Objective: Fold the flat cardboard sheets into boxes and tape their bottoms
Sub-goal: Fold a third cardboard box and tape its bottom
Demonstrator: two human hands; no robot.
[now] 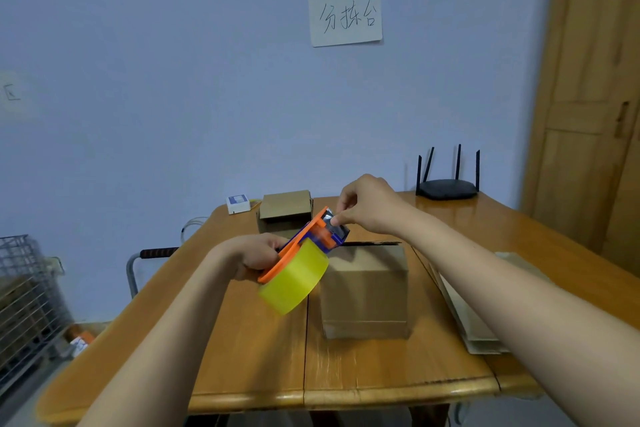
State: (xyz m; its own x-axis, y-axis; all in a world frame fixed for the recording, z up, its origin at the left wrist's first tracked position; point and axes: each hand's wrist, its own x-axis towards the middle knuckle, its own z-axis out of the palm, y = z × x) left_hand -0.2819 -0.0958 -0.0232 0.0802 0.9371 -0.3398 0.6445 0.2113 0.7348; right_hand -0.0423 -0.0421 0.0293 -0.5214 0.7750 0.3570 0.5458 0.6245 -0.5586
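Hands (258, 255) hold tape dispenser (304, 246) (yellow roll) above folded box (365, 291).

Both bare forearms reach forward from the bottom edge, angled toward each other. The left hand (258, 255) sits lower and nearer, its fingers curled closed around the handle of a tape dispenser (304, 246), with the knuckles turned to the right. The right hand (369, 206) is raised higher and farther out, wrist bent slightly downward, thumb and forefinger pinched together at the dispenser's front end. Its other fingers curl loosely above.
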